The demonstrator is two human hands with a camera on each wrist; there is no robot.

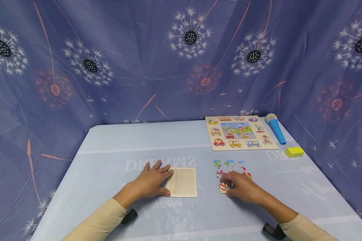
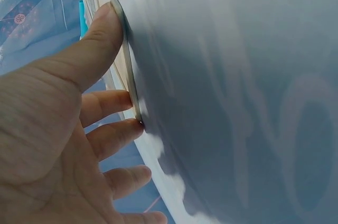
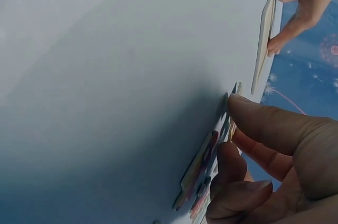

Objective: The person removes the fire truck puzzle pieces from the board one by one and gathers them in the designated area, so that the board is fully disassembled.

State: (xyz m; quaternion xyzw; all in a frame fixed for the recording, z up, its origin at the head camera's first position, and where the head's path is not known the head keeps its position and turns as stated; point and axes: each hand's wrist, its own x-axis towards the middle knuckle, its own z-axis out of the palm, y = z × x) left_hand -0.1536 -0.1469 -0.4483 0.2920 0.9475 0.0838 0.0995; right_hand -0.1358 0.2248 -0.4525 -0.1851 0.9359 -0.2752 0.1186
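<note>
A square wooden puzzle tray (image 1: 184, 183) with a raised rim lies bare at the middle of the table. Spread beside it, my left hand (image 1: 151, 182) touches its left side with thumb and fingertips; in the left wrist view the thumb (image 2: 108, 26) lies over the tray's edge. To the right, several colourful jigsaw pieces (image 1: 218, 163) lie in loose rows. My right hand (image 1: 244, 187) is over the nearest ones, with thumb and fingers bent round a puzzle piece (image 1: 223, 188) at the front left. In the right wrist view the fingers partly hide that piece.
Behind the pieces lies a larger wooden vehicle puzzle board (image 1: 212, 144). A blue toy microphone (image 1: 277, 130) and a yellow block (image 1: 294, 152) are near the table's right edge. A purple dandelion-print curtain (image 1: 144, 67) hangs behind the table (image 1: 108, 140).
</note>
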